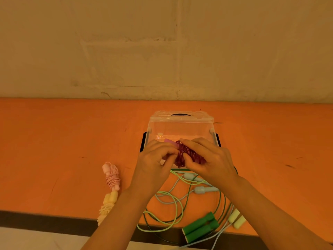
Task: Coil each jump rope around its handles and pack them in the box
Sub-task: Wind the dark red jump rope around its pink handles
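Gripping the purple jump rope between them, the left hand pinches its handle end while the right hand clasps the coils. The bundle's long axis runs hand to hand, directly over the clear box just beyond; uncoiled green ropes lie nearer.

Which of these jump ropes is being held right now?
The dark red rope. Both hands, left and right, hold it above the box; the pink, yellow and green ropes lie untouched on the table.
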